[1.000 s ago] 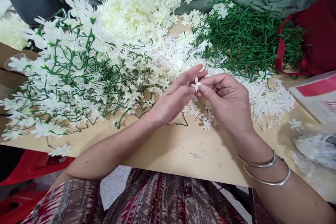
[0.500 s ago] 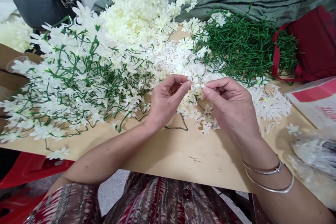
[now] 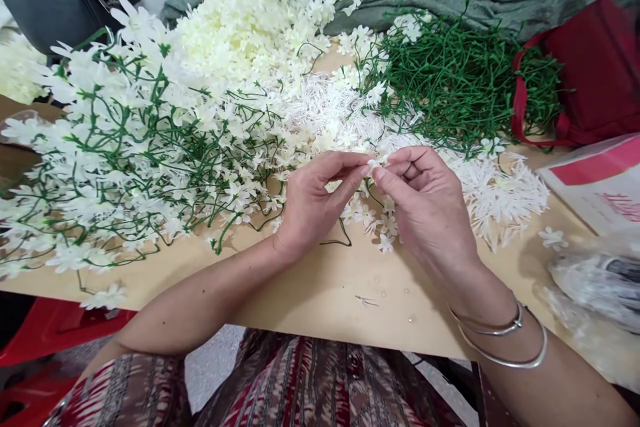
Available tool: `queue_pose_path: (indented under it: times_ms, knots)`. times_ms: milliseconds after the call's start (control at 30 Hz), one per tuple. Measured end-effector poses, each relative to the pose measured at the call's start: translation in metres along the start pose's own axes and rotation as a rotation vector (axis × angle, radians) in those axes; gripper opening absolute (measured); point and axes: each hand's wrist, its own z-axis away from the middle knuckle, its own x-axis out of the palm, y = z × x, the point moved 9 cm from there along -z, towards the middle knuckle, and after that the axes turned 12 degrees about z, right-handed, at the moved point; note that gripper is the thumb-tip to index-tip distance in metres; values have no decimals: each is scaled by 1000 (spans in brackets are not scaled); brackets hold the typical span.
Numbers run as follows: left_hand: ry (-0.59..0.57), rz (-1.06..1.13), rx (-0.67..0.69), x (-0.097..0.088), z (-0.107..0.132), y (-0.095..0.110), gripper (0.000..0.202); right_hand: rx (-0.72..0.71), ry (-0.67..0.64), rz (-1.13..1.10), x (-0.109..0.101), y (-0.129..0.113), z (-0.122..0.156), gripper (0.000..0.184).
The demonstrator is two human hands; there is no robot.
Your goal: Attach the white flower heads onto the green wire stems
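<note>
Centrally, small white blossom (image 3: 373, 163) pinched between fingertips of left hand (image 3: 313, 203) and right hand (image 3: 427, 210) — held above tan board (image 3: 320, 287). Flowered green sprigs (image 3: 140, 147) heaped left of hands; bare green stems (image 3: 460, 80) piled beyond right hand.

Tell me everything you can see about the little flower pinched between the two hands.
The flower is tiny and white, and looks like plastic or fabric. Only a few petals show; the fingers hide the rest. The left hand and right hand both pinch it, over loose blossoms lying on the table.
</note>
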Motion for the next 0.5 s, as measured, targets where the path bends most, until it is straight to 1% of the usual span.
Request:
queue_pose_path:
  times_ms: [100,200,300,500]
  knots:
    - [-63,-194,182,4,1,17,14,19,3,2,0,-2,1,21]
    - [-91,-312,276,6,2,22,17,31,-16,32,1,-5,1,23]
    - [-91,-334,289,6,2,22,17,46,-17,25,-1,-6,0,24]
    - [-118,-266,272,8,-1,23,16,61,-59,-29,3,-1,-2,26]
